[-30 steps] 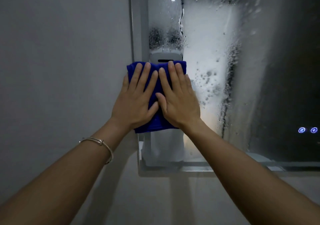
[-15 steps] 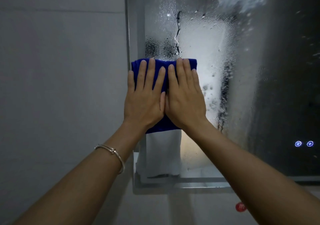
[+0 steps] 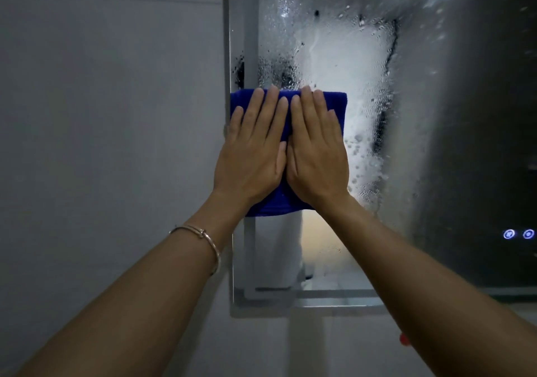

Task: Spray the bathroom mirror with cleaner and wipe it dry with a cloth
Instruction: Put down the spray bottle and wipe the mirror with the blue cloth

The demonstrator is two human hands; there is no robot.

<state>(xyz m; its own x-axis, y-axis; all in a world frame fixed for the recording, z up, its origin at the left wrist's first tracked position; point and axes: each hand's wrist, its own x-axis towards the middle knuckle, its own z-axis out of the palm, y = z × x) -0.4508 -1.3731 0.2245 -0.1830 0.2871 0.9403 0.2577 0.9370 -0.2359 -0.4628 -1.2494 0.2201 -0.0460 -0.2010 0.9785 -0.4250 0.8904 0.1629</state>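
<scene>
A folded blue cloth (image 3: 331, 106) lies flat against the left part of the bathroom mirror (image 3: 453, 132). My left hand (image 3: 252, 155) and my right hand (image 3: 316, 155) press side by side on it, palms down, fingers pointing up and slightly apart. The glass above and to the right of the cloth is covered in white foam (image 3: 343, 65) and droplets. Below the cloth a strip of glass looks wiped and shows a pale reflection. No spray bottle is in view.
A plain grey tiled wall (image 3: 110, 144) fills the left side. The mirror's left frame edge (image 3: 228, 42) runs vertically beside my left hand, its bottom edge (image 3: 334, 308) below. Two lit round touch buttons (image 3: 518, 234) glow at the mirror's lower right. A small red object (image 3: 404, 339) peeks past my right forearm.
Both hands have pushed the cloth upward along the mirror's left side, and my thumbs have drawn together. The wiped strip beneath the cloth has grown longer.
</scene>
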